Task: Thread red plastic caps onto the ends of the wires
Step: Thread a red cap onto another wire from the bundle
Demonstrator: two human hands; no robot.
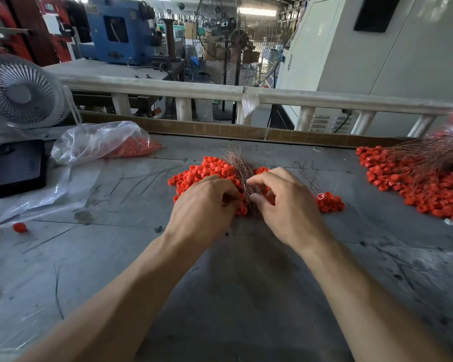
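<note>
A heap of red plastic caps (207,169) lies on the grey table in front of me. Across the heap lies a bundle of thin copper-coloured wires (239,167). My left hand (204,205) rests on the heap's left side with its fingers curled at the near end of the wires. My right hand (283,202) is on the right side, thumb and forefinger bent toward the bundle. Whether either hand holds a cap or wire is hidden by the fingers.
Capped wires lie on a second pile of caps (424,189) at the right. A plastic bag of caps (100,142), a black case (17,167) and a small white fan (19,92) stand at the left. A stray cap (19,227) and loose wires (131,182) lie about.
</note>
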